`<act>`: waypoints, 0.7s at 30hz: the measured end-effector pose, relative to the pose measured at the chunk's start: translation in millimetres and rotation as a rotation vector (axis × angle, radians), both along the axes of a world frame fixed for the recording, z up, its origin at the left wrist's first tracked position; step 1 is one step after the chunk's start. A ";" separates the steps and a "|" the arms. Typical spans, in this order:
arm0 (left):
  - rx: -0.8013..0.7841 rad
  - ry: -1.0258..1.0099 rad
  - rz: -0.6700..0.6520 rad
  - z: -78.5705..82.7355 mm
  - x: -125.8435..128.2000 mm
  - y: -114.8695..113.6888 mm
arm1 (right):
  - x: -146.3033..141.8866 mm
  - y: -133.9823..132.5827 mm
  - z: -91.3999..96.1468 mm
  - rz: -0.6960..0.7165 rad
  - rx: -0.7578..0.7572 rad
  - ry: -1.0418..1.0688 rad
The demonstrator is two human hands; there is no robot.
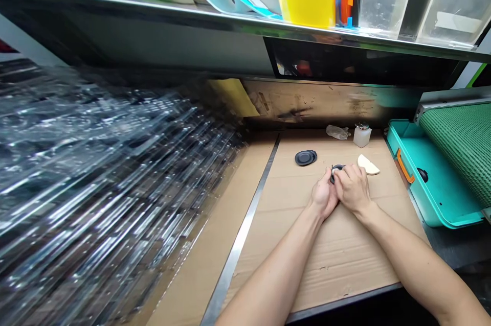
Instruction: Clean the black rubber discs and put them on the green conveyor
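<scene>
Both hands meet over the cardboard-covered bench around a small black oval part point(337, 167). My left hand point(322, 194) is closed on its near left side. My right hand point(352, 187) covers its right side, fingers curled onto it, with something pale under the fingertips that I cannot make out. Much of the part is hidden by the fingers. Two similar black oval parts point(306, 157) lie overlapping on the cardboard, up and left of the hands. A cream half-round pad point(368, 164) rests just beyond my right hand.
A white dispenser bottle point(362, 135) and a crumpled clear plastic piece point(337, 132) stand at the back. To the right sits a teal bin point(437, 208) with a black part inside, beneath a green conveyor belt point(460, 137). Stacked clear plastic trays point(115, 188) fill the left. Above runs a shelf point(230, 17).
</scene>
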State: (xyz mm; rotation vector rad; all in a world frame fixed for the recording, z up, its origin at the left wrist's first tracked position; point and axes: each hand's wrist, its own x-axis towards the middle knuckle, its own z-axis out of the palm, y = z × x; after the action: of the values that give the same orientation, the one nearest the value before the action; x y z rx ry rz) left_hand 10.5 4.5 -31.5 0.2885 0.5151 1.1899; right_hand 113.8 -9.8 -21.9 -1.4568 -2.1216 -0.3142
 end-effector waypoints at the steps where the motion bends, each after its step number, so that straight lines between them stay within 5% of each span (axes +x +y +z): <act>1: 0.005 -0.008 0.015 -0.3 0.0 0.4 | 2.3 0.3 0.3 -0.040 0.003 0.000; 4: -0.008 0.003 0.013 0.4 -0.5 0.4 | 4.7 -5.4 -2.1 -0.076 -0.027 0.007; 9: -0.030 0.026 -0.037 2.8 -0.6 -1.4 | -2.1 -12.2 -4.6 0.069 -0.042 0.000; 13: 0.003 0.015 0.002 3.0 -1.1 -1.3 | 2.1 -7.0 -1.4 -0.050 -0.004 0.006; 18: -0.026 0.037 -0.026 4.6 -2.4 -1.5 | 9.3 -9.1 0.4 0.046 -0.056 -0.004; 21: -0.004 0.048 0.007 4.2 -2.7 -1.1 | 10.9 -8.5 1.5 -0.027 -0.059 0.010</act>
State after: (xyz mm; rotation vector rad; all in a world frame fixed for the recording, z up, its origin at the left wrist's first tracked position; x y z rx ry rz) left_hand 7.8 3.4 -27.3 0.3125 0.5608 1.1913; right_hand 124.7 -18.3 -20.4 -1.5188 -2.1212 -0.2562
